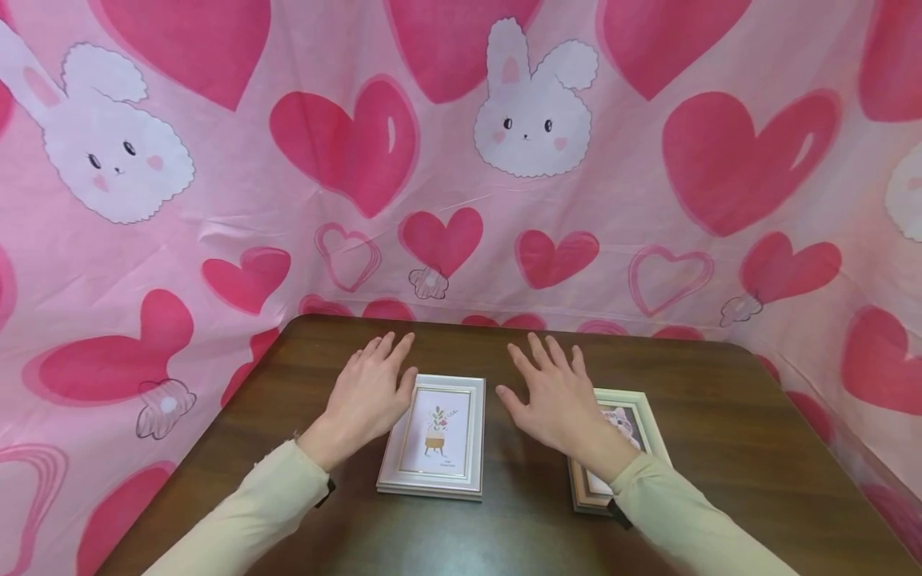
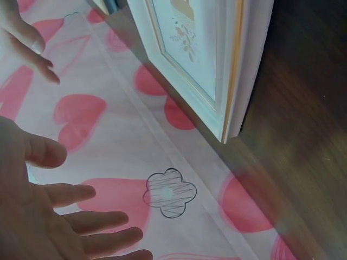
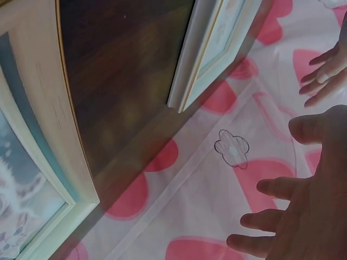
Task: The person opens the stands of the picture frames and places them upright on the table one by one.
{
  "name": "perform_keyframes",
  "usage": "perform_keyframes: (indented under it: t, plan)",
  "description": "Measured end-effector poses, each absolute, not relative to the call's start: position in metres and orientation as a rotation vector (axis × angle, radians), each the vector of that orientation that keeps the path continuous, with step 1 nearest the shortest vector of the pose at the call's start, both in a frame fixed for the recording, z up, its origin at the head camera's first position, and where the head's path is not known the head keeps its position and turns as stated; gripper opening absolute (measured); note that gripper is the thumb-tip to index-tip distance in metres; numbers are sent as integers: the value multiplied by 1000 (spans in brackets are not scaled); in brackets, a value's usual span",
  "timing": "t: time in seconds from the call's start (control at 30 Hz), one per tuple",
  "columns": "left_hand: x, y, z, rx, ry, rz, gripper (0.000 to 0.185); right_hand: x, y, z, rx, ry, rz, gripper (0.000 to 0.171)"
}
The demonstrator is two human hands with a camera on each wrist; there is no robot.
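Both hands hovered palm-down over the dark wooden table (image 1: 720,416), fingers straight and spread, each grip released and holding nothing. Left hand (image 1: 370,392) sat just beside the left edge of the white picture frame (image 1: 434,436), thumb near its upper left corner; contact could not be told. That frame lay flat between the two hands, portrait way, white moulding with a thin gold inner line, print of a small potted plant with pink blooms. Right hand (image 1: 558,400) was over the upper left part of a second frame (image 1: 634,416), pale green-cream, print partly hidden by the wrist, lying flat to the right of the first, apart from it. Pink heart-and-bunny cloth (image 1: 461,160) hung behind the table.
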State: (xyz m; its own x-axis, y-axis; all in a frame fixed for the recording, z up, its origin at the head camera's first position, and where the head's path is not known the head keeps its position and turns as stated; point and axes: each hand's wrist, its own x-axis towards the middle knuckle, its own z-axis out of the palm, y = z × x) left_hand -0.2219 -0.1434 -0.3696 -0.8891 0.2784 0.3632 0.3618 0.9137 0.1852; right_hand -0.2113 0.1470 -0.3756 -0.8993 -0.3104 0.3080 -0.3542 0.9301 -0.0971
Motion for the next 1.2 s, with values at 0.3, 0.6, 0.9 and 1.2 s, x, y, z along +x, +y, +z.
perform_keyframes:
  t: [0.3, 0.6, 0.9, 1.2]
  plan:
    - [-219, -146, -378, -458, -2766, -381, 58, -208, 139, -383, 486, -2852, 214, 74]
    - [-218, -149, -388, -465, -2764, -373, 52, -206, 130, -389, 518, -2862, 169, 64]
    - [-217, -152, -395, -497, -2797, -322, 46, -201, 125, -401, 622, -2843, 236, 54]
    - [-210, -153, -406, -472, -2922, -355, 47, -200, 116, -412, 661, -2901, 277, 49]
